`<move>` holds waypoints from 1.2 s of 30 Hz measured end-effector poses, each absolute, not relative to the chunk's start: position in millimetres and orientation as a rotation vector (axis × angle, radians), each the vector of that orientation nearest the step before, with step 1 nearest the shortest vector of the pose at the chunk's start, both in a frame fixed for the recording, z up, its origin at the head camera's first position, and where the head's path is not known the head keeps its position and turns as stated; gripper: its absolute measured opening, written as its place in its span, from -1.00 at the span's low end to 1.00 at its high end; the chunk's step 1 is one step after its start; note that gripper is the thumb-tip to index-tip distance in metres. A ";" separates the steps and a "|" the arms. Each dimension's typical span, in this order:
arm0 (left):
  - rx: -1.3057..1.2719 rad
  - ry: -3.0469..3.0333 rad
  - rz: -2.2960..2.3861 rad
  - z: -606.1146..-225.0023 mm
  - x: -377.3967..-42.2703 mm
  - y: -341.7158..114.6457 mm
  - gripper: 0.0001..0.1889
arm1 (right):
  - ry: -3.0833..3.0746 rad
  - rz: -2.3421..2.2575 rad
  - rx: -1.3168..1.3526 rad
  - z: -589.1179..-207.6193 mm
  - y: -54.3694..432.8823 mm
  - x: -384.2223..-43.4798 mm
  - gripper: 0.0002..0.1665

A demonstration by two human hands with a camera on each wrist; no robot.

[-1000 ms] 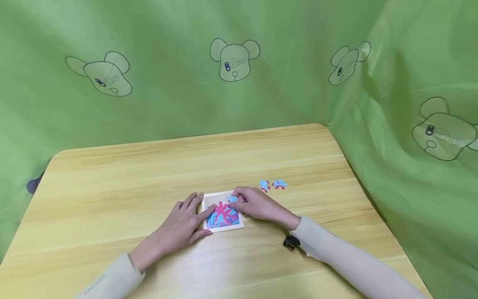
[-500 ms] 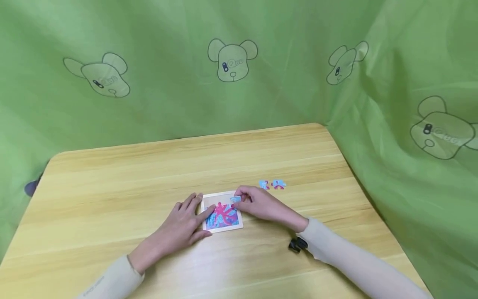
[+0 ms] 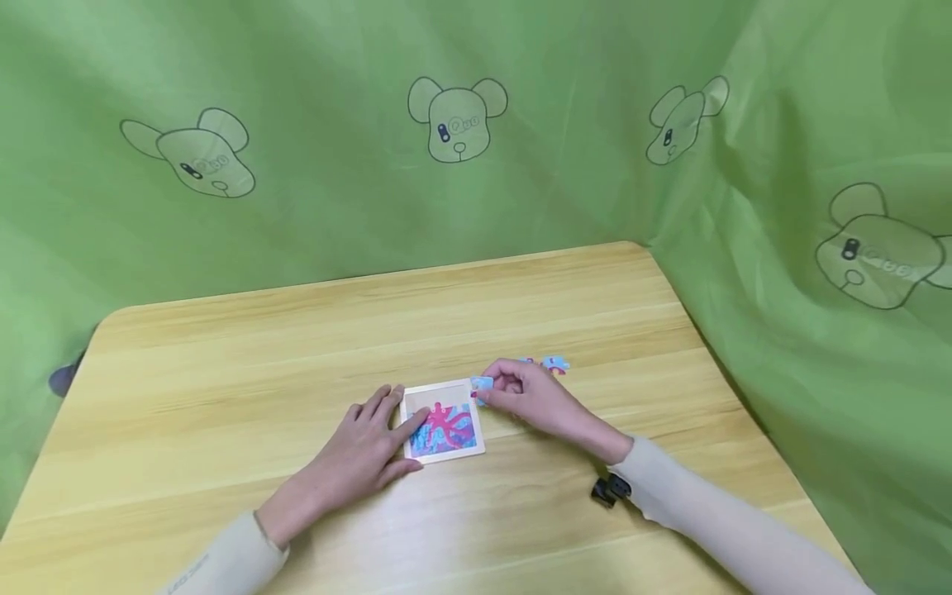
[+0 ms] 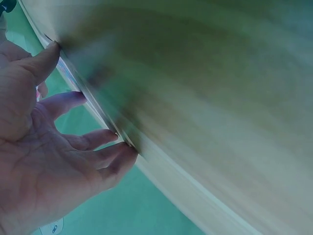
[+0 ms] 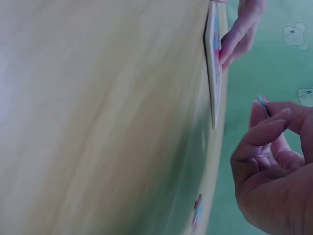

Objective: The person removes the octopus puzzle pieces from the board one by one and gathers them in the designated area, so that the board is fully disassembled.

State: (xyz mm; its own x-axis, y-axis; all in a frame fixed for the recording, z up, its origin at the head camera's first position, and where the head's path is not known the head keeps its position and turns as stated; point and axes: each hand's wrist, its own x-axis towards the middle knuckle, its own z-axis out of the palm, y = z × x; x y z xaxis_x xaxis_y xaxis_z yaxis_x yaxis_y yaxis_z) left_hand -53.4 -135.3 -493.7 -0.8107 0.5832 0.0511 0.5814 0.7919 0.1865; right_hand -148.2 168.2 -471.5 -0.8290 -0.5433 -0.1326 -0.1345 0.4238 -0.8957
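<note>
A puzzle tray (image 3: 444, 457) with a pale wooden rim lies on the table, its lower part filled by a pink octopus picture on blue; bare board shows along its far side. My left hand (image 3: 357, 450) rests on the tray's left side, fingers extended, its index finger on the picture. Thumb and index finger of my right hand (image 3: 539, 401) pinch a blue puzzle piece (image 3: 482, 384) at the tray's upper right corner. In the right wrist view that puzzle piece (image 5: 263, 100) is held clear of the tray (image 5: 213, 73).
Two loose puzzle pieces lie beyond my right hand; one puzzle piece (image 3: 554, 364) shows well, the other is mostly hidden. Green cloth (image 3: 335, 182) hangs behind and to the right of the wooden table (image 3: 297, 355). A black device (image 3: 611, 490) is strapped at my right wrist.
My right hand has lifted the puzzle piece out of the tray's upper right corner and moved it right. The left hand has stayed in place.
</note>
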 end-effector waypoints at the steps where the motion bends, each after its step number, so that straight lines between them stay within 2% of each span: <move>1: 0.965 2.967 0.302 -494.0 -53.0 -135.4 -0.25 | 2.287 -1.399 -0.561 -472.0 169.4 -148.5 -0.85; 7: 0.952 2.966 0.313 -493.3 -52.1 -134.9 -0.25 | 2.274 -1.524 -0.480 -474.0 178.4 -149.3 -0.75; 16: 0.860 2.913 0.391 -488.3 -50.9 -132.3 -0.23 | 2.282 -1.608 -0.468 -473.3 195.3 -149.6 -0.77; 28: 0.870 2.952 0.395 -492.2 -54.0 -130.1 -0.16 | 2.414 -1.596 -0.403 -471.3 235.8 -152.2 -0.70; 36: 0.862 2.958 0.396 -489.5 -49.3 -132.0 -0.18 | 2.459 -1.587 -0.343 -467.2 252.8 -152.5 -0.67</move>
State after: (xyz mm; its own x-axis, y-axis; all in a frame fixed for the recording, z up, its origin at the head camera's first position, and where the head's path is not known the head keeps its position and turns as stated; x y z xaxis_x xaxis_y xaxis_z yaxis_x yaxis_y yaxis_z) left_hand -49.3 -132.0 -489.5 -0.8454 0.5329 0.0372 0.5240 0.8136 0.2522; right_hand -152.5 252.8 -467.2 -0.9543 -0.2965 -0.0375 -0.0881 0.3989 -0.9128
